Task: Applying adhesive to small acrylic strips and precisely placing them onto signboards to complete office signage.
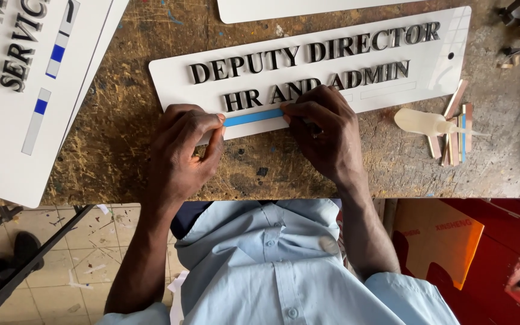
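- Blue between the fingertips: pinching the left end of a thin blue strip (253, 117) with the thumb and forefinger of the left hand (188, 144), fingers closing narrowly on it, just left of the frame's centre.
- Pressing down on the strip's right end with the curled fingertips of the right hand (326, 135), fingers bunching tight on it, palm hiding whatever is beneath.
- Lying flat along the lower edge of a white sign plate (428, 66), under two rows of raised dark letters, at the middle of the frame.
- Judging by the grip, seating and aligning the strip on the plate; seemingly not yet releasing.
- Calling next for squaring the strip to the plate's lower edge and to the letter rows, then pressing evenly along its length before letting go.
- Resting the plate on a scarred, paint-flecked wooden bench (121, 138).
- Waiting at the right of the frame, well apart from the hands: a pale squeeze bottle (422, 122) lying on its side across a small heap of spare strips (455, 129).
- Filling the upper left: a second white sign (7, 150) with blue and grey blocks.
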